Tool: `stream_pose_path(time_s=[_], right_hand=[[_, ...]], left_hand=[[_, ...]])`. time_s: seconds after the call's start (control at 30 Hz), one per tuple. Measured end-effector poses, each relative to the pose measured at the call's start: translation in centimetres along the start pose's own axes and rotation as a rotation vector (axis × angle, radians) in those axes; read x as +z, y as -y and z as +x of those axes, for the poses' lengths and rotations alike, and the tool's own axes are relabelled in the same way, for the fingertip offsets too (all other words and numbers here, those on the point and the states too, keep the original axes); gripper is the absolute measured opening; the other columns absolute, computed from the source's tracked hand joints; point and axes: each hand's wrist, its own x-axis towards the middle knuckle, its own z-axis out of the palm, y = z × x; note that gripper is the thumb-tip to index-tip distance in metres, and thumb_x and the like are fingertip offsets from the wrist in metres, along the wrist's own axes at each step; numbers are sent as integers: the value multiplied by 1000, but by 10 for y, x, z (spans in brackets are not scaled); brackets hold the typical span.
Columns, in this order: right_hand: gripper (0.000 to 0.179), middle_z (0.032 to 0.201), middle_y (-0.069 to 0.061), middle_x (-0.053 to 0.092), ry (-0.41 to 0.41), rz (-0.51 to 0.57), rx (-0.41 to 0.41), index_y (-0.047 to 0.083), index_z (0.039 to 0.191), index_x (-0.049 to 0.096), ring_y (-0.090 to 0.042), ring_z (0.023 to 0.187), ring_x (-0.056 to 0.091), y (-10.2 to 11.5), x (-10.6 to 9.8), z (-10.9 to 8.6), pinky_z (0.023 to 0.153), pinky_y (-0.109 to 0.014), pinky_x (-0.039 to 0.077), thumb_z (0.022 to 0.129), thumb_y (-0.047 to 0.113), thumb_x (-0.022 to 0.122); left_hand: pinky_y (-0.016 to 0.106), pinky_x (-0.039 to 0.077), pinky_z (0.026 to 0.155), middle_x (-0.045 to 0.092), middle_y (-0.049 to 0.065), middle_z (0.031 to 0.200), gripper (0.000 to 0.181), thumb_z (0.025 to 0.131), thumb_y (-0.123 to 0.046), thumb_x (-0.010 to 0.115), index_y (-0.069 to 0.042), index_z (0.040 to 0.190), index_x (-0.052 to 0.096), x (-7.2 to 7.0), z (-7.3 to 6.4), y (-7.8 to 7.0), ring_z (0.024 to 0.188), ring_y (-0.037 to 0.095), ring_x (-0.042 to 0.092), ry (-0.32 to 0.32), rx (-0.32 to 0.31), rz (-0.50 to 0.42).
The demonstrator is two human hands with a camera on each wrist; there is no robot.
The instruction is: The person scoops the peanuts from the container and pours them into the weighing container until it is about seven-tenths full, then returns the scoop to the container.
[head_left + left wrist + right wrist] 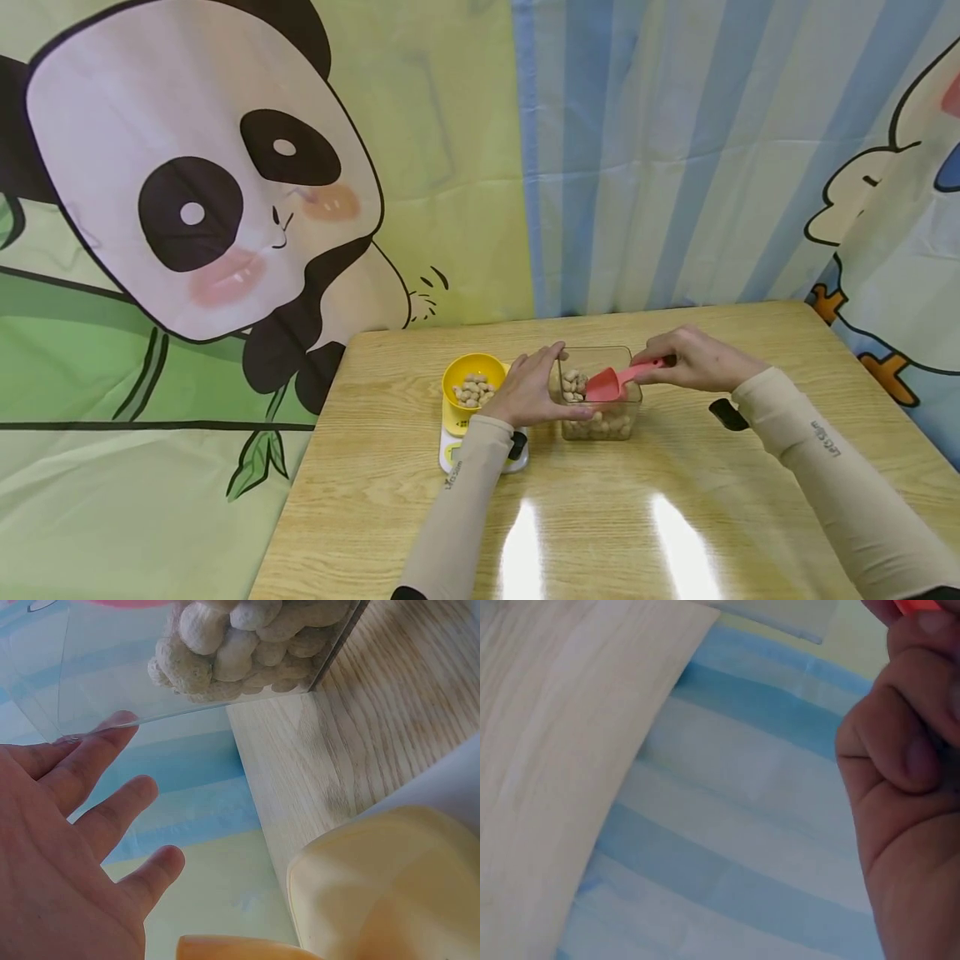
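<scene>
A clear plastic container [636, 406] with unshelled peanuts [232, 649] inside stands near the table's middle. My left hand [522, 388] holds it at the left, thumb along the near wall and fingertips at the far left corner. The ring and little fingers [161, 870] stay apart from it in the left wrist view. My right hand [693, 358] grips the handle of a pink-red scoop [606, 385], whose bowl is tilted inside the container over the peanuts. Whether the scoop carries any peanuts cannot be told. In the right wrist view, curled fingers [900, 742] hide most of the handle.
Left of the container, a yellow bowl [474, 363] with peanuts sits on a small white and yellow scale [447, 450], partly hidden by my left hand and wrist. The wooden table [600, 508] ends at a printed curtain [600, 208] behind.
</scene>
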Motion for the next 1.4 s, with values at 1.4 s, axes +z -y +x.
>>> stream_pose_path(time_s=[1.4], right_hand=[[17, 85, 9, 71, -126, 196, 151, 25, 108, 79, -9, 58, 51, -7, 33, -3, 50, -26, 46, 91, 25, 78]], left_hand=[[45, 14, 124, 47, -11, 148, 119, 69, -86, 67, -26, 161, 21, 2, 1, 2, 140, 10, 41, 5, -9, -5]])
